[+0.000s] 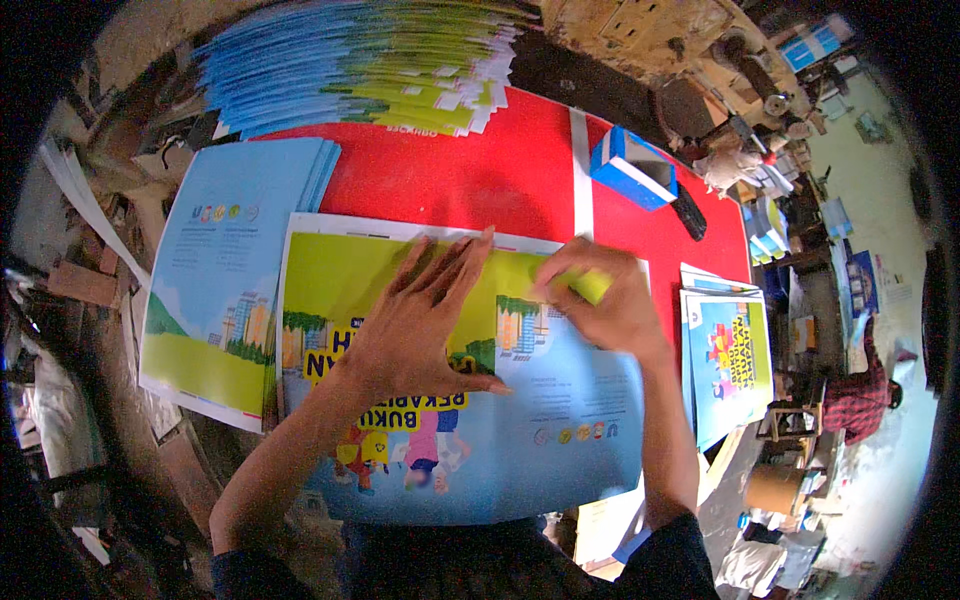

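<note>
A large printed cover sheet [560, 400], green and blue with cartoon figures and buildings, lies upside down before me on the red tabletop [430, 180]. My left hand [415, 335] rests on its middle, fingers spread and thumb stretched to the right. Near the sheet's far edge, right of centre, my right hand [610, 305] is closed, with fingers curled and fingertips pressed together. A bright yellow-green patch shows between its fingers; whether that is the sheet or something held, I cannot make out. The sheet's near edge hangs over toward my body.
At the far left a long fanned stack of covers [350, 70] lies on the table. Another pile of covers [210, 270] stands at the left. Smaller booklets [730, 350] lie at the right, and a blue-and-white box [632, 170] stands farther back. A person in a checkered shirt [850, 400] is at far right.
</note>
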Tool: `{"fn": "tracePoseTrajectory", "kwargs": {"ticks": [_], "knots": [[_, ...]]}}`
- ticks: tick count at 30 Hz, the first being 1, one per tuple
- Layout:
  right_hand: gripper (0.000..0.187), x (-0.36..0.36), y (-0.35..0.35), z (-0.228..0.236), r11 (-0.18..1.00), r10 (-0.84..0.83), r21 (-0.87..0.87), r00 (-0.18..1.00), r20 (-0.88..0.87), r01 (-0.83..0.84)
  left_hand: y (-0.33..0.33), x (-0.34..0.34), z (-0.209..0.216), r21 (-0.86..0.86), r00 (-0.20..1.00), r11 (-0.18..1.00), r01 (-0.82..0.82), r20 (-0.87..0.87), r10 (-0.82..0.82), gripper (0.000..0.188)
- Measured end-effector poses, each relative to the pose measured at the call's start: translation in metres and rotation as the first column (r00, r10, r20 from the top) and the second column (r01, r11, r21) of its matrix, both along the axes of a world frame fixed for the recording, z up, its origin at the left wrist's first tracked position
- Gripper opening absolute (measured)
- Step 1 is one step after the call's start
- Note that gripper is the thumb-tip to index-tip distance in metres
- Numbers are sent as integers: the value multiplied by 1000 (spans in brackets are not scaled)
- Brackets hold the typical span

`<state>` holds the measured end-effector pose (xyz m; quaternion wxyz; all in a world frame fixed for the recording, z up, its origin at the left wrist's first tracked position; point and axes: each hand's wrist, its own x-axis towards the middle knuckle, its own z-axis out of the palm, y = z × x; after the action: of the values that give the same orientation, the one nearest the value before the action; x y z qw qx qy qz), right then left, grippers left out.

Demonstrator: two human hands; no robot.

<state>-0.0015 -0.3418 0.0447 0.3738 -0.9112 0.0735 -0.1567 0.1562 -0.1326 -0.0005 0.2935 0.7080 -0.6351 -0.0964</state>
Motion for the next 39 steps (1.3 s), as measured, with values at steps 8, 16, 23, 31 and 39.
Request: {"fn": "tracePoseTrajectory", "kwargs": {"ticks": [8,16,23,31,39], "knots": [[20,-2,-213,28,927,-336,-108,924,183,359,-8,-6,-8,-49,985,999,17,174,-9,76],[45,-24,-137,60,599,-623,-419,726,292,683,-13,3,-26,-90,990,996,-8,141,21,47],[42,-57,9,11,927,-310,-240,949,-52,289,51,-52,9,36,984,993,-111,144,104,47],[37,-50,12,-4,931,-296,183,946,-135,317,99,-126,29,328,999,945,-2,-38,16,128],[34,-81,35,-4,671,-398,609,898,-188,424,67,-76,19,41,996,997,-71,-43,73,78]]}}
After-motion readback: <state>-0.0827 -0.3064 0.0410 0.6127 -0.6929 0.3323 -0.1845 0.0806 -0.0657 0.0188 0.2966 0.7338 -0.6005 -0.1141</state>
